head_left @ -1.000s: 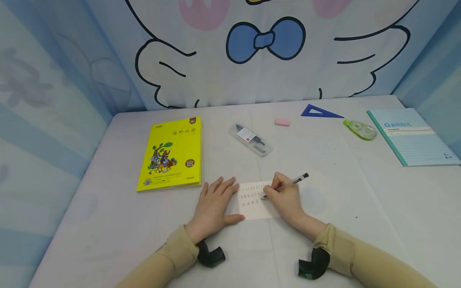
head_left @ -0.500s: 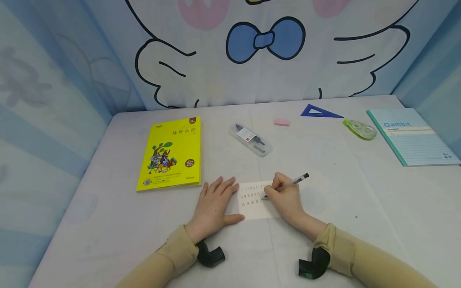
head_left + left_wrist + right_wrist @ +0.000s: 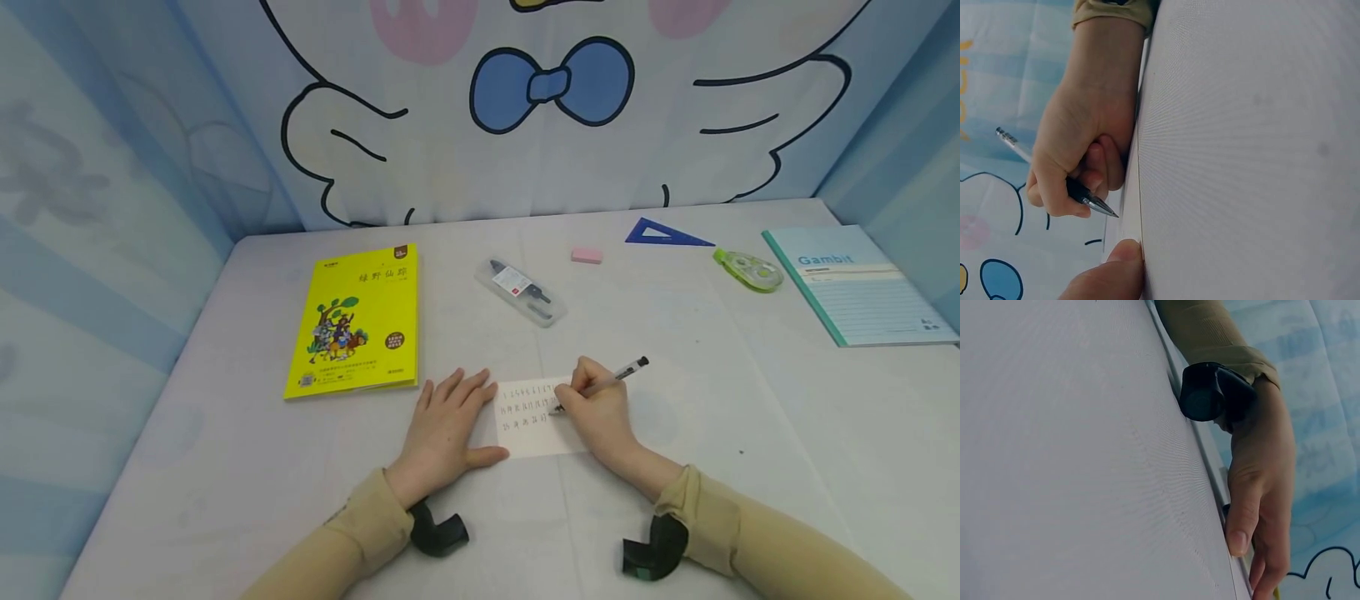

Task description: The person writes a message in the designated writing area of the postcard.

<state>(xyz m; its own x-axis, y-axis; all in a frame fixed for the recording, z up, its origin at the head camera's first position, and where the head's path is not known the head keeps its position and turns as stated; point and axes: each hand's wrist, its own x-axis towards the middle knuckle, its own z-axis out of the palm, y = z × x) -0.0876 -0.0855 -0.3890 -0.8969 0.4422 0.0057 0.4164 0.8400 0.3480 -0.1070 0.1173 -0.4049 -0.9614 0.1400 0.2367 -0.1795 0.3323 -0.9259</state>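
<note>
My right hand (image 3: pixel 602 414) grips a pen (image 3: pixel 628 368) with a clear barrel and dark cap end, its tip down at the third row of handwritten numbers on a small white paper (image 3: pixel 525 440). In the left wrist view the pen (image 3: pixel 1088 197) slants down between thumb and fingers, tip close over the paper. My left hand (image 3: pixel 444 429) lies flat with fingers spread, fingertips and thumb at the paper's left edge. The right wrist view shows that left hand (image 3: pixel 1264 494) from the side, low on the table. Part of the paper is hidden under my right hand.
A yellow book (image 3: pixel 352 321) lies left of the paper. Behind it are a clear case with a compass (image 3: pixel 521 292), a pink eraser (image 3: pixel 587 256) and a blue set square (image 3: pixel 667 238). A green correction tape (image 3: pixel 750 271) and a notebook (image 3: pixel 862 287) lie at right.
My right hand and the pen have shifted slightly to the right along the third row, where more written marks now show. My left hand has stayed in place.
</note>
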